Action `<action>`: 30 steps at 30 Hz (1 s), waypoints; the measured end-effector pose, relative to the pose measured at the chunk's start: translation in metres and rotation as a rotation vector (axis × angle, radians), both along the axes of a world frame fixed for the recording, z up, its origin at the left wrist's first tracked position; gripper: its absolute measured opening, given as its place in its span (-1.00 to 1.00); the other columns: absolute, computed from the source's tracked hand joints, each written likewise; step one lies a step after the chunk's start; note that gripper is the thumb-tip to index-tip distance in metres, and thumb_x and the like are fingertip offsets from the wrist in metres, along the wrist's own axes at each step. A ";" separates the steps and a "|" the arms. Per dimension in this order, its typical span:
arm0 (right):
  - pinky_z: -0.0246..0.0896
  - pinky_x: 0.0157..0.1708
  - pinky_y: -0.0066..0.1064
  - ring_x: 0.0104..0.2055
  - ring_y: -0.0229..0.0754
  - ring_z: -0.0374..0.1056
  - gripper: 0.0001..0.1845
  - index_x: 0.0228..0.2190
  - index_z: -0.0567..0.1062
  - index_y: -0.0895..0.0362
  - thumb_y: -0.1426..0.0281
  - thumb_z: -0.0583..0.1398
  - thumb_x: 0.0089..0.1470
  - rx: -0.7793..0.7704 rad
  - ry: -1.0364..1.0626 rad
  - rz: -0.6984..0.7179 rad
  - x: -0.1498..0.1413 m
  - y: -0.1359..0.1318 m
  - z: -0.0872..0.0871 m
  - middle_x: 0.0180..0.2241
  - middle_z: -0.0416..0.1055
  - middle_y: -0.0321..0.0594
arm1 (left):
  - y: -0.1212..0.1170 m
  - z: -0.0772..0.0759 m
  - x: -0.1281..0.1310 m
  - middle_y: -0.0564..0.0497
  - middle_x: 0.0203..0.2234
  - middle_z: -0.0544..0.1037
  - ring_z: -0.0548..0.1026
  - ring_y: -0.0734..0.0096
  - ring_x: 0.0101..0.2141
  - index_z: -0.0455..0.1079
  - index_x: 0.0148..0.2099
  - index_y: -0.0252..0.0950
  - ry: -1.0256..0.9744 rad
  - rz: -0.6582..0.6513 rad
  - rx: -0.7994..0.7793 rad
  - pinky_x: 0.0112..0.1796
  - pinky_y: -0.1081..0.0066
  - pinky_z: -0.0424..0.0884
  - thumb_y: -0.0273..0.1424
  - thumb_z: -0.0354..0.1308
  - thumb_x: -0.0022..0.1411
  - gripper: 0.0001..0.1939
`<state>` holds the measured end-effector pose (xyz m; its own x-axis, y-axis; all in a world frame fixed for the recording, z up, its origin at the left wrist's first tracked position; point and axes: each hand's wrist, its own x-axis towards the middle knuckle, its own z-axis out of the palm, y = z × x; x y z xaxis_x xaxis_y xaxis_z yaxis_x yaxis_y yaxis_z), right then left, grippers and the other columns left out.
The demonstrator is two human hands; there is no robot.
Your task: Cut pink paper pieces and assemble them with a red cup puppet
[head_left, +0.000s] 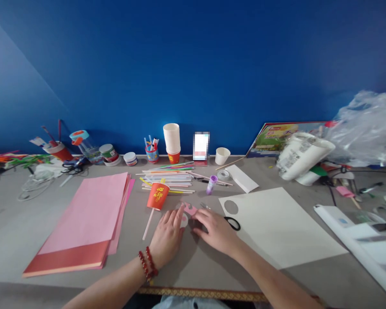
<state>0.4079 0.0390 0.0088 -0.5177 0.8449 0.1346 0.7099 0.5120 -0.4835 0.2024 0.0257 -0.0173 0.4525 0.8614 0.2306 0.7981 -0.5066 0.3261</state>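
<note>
Left hand, pink paper scrap and right hand, desk centre.
Clock directions start from the scrap: pink paper stack, 9 o'clock; inverted red cup with straw, 10 o'clock; left hand, 8 o'clock, palm down, fingers extended, index fingertip at the scrap's left edge; white disc, 7 o'clock, beside that hand, grip cannot be determined; right hand, 4 o'clock, fingers bent, fingertips at the scrap's right edge, grip cannot be determined; white sheet with round hole, 3 o'clock, scissors handle overlapping its left edge.
</note>
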 end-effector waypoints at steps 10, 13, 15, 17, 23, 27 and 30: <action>0.29 -0.31 -0.41 -0.30 -0.16 0.44 -0.92 -0.36 0.50 0.06 0.45 0.19 0.13 -0.071 -0.039 0.005 0.033 -0.022 0.032 -0.34 0.50 -0.27 | -0.003 0.017 0.002 -0.10 -0.23 0.49 0.43 0.21 -0.16 0.35 -0.13 -0.29 -0.128 -0.212 0.064 -0.02 0.13 0.38 -0.56 -0.02 0.29 -0.83; 0.29 -0.34 -0.38 -0.33 -0.14 0.42 -0.88 -0.39 0.47 0.07 0.46 0.15 0.17 -0.020 -0.072 -0.083 0.047 -0.023 0.017 -0.37 0.46 -0.24 | -0.004 0.020 0.001 0.00 -0.44 0.47 0.43 0.33 -0.33 0.33 -0.30 -0.27 -0.201 -0.290 0.106 -0.02 0.18 0.37 -0.52 -0.05 0.35 -0.82; 0.31 -0.27 -0.32 -0.26 -0.10 0.42 -0.86 -0.34 0.47 0.07 0.43 0.10 0.22 0.065 -0.104 -0.143 0.058 -0.022 0.005 -0.30 0.46 -0.19 | -0.005 0.019 0.001 0.03 -0.51 0.44 0.41 0.36 -0.40 0.33 -0.35 -0.27 -0.199 -0.320 0.130 -0.05 0.20 0.37 -0.46 -0.02 0.36 -0.79; 0.33 -0.20 -0.25 -0.18 -0.04 0.41 -0.86 -0.25 0.47 0.08 0.42 0.10 0.22 0.147 -0.146 -0.201 0.066 -0.021 -0.006 -0.22 0.45 -0.13 | -0.006 0.018 0.001 0.03 -0.57 0.41 0.39 0.37 -0.45 0.31 -0.43 -0.26 -0.161 -0.354 0.145 -0.14 0.24 0.39 -0.39 -0.01 0.37 -0.72; 0.34 -0.23 -0.26 -0.18 -0.03 0.43 -0.84 -0.17 0.47 0.10 0.38 0.15 0.21 0.155 -0.278 -0.234 0.070 -0.018 -0.015 -0.15 0.43 -0.09 | -0.009 0.022 0.002 -0.01 -0.54 0.43 0.40 0.32 -0.42 0.35 -0.41 -0.27 -0.057 -0.363 0.102 -0.27 0.29 0.36 -0.37 -0.04 0.38 -0.70; 0.30 -0.28 -0.33 -0.20 -0.06 0.44 -0.85 -0.20 0.47 0.10 0.34 0.14 0.23 0.139 -0.349 -0.247 0.059 -0.018 -0.009 -0.18 0.44 -0.11 | -0.009 0.027 0.005 -0.09 -0.10 0.53 0.43 0.20 -0.07 0.39 -0.02 -0.26 0.019 -0.351 0.034 0.01 0.18 0.31 -0.33 0.03 0.35 -0.77; 0.23 -0.37 -0.38 -0.27 -0.08 0.47 -0.88 -0.27 0.46 0.11 0.34 0.14 0.22 0.128 -0.424 -0.292 0.049 -0.015 -0.002 -0.23 0.46 -0.13 | -0.009 0.021 0.011 -0.13 0.25 0.28 0.24 0.08 0.19 0.20 0.25 -0.24 0.142 -0.368 0.022 0.19 0.07 0.11 -0.11 0.07 0.32 -0.46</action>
